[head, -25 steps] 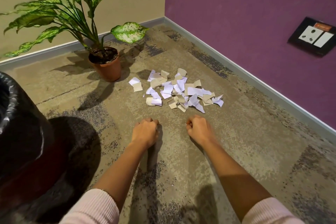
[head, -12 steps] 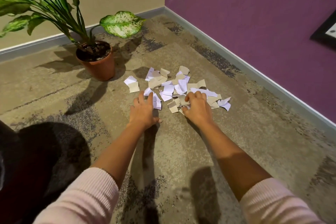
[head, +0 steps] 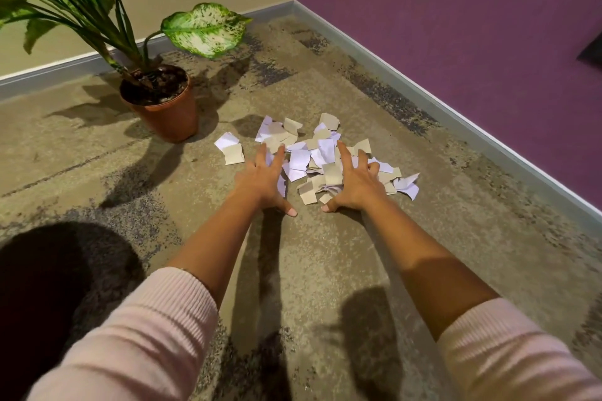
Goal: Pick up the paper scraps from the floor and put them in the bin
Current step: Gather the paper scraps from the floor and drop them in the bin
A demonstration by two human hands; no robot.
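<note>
Fingers of left hand (head: 260, 177): spread, palm down, tips resting on the left edge of the paper scraps (head: 317, 158); thumb stretched out on the carpet toward the other hand. Nothing pinched.
Fingers of right hand (head: 353, 182): spread and slightly curled, index extended forward, laid over the right half of the pile; thumb on the carpet, tip near the left thumb, not touching. Nothing gripped yet.
Paper scraps: white and tan torn pieces, loose heap on the floor (head: 293, 270) between and under both hands; one pair of pieces (head: 229, 148) lying apart at the left.
Forearms bare, pink ribbed sleeves (head: 140, 332) pushed up.
Potted plant (head: 163, 107): terracotta pot, variegated leaves, left of the pile, near the beige wall.
Purple wall (head: 456, 26) at right, grey skirting along its base.
Dark rounded shape at lower left, identity unclear.
</note>
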